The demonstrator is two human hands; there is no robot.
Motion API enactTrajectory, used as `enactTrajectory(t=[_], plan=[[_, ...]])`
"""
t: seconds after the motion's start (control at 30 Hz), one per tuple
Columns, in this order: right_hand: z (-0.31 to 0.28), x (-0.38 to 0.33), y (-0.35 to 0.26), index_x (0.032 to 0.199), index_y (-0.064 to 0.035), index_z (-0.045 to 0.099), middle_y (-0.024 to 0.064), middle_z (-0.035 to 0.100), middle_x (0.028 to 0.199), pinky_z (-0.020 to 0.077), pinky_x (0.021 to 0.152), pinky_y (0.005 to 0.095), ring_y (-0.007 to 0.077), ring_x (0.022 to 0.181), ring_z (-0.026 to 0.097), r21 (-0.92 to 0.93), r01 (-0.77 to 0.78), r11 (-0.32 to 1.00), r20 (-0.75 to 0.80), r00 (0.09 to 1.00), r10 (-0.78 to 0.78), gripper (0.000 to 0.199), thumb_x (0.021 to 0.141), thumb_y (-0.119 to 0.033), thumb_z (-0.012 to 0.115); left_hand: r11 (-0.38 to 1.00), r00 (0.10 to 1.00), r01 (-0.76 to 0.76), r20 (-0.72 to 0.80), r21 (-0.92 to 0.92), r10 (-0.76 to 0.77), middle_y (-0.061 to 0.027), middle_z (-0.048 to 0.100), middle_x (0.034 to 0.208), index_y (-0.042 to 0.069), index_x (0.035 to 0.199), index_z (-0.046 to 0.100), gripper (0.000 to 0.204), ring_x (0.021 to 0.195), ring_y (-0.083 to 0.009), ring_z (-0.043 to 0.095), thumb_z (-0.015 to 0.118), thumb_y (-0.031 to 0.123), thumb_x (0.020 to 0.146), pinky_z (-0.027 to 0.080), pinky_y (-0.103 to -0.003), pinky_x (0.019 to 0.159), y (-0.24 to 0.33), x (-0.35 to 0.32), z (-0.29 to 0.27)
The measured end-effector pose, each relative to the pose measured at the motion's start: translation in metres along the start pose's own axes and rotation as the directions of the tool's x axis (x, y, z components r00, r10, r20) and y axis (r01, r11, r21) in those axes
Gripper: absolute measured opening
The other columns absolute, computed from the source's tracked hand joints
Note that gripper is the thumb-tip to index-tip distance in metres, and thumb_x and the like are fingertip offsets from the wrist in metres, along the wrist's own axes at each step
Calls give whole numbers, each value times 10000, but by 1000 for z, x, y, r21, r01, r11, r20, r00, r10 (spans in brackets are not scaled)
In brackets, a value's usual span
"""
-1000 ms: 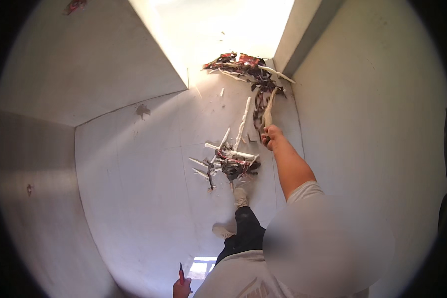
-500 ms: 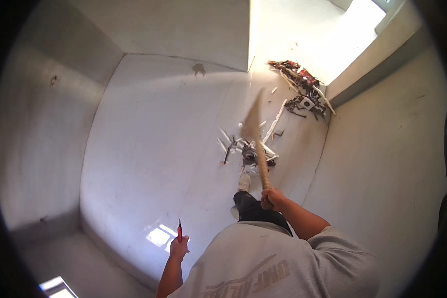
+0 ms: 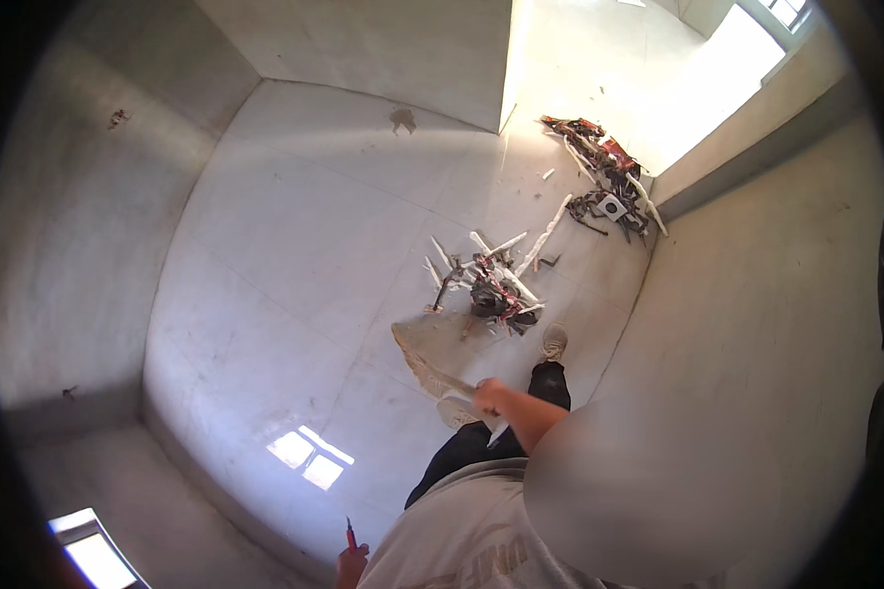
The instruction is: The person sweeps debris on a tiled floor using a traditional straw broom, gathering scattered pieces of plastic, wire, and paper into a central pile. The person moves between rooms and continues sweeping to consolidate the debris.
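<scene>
My right hand (image 3: pixel 491 396) is closed round the handle of a straw hand broom (image 3: pixel 420 363). Its tan bristles fan out to the left, low over the floor and beside my left shoe (image 3: pixel 456 410). Just ahead of the broom lies a heap of debris (image 3: pixel 501 293), made up of white strips, dark scraps and reddish bits. At the lower edge, my left hand (image 3: pixel 352 563) grips a slim red-handled tool (image 3: pixel 351 536) with a thin dark tip pointing up. What kind of tool it is cannot be made out.
A larger pile of dark and red scraps with white strips (image 3: pixel 609 177) lies farther off by the right wall (image 3: pixel 756 285). A wall corner (image 3: pixel 501 108) juts in at the back. Window light (image 3: pixel 312 456) shines on the pale floor at the left. My right shoe (image 3: pixel 554 343) stands near the heap.
The broom has swung from over the heap down and to the left, toward my feet. My left hand with the red tool has moved down. My right foot now shows ahead.
</scene>
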State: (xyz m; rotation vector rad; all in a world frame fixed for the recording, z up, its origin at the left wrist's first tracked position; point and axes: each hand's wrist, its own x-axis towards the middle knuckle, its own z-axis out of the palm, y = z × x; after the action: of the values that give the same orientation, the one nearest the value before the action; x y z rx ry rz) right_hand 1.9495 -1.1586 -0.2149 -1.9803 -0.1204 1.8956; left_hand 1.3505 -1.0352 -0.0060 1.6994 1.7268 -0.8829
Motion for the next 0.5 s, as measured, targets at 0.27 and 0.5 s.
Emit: enactTrajectory(t=[0.27,0.5], plan=[[-332,-5,82,848,-59,710,116,678,694,559,526,386,210,567,666,-334,-49,941,-249,968,-38,175,818,-222,653,895,990,140,89,-422,-113,-49,559,632,-16,910,644,301,512,-165,566,680,280,876,507,-344,459,262,-63,-47],[-589,-80,81,967,-38,721,128,645,666,472,443,364,215,510,616,164,-97,982,-535,828,171,183,806,-122,702,893,968,-223,17,-391,250,-41,572,676,0,936,640,308,589,-138,586,675,302,884,547,-314,532,539,-127,-50]])
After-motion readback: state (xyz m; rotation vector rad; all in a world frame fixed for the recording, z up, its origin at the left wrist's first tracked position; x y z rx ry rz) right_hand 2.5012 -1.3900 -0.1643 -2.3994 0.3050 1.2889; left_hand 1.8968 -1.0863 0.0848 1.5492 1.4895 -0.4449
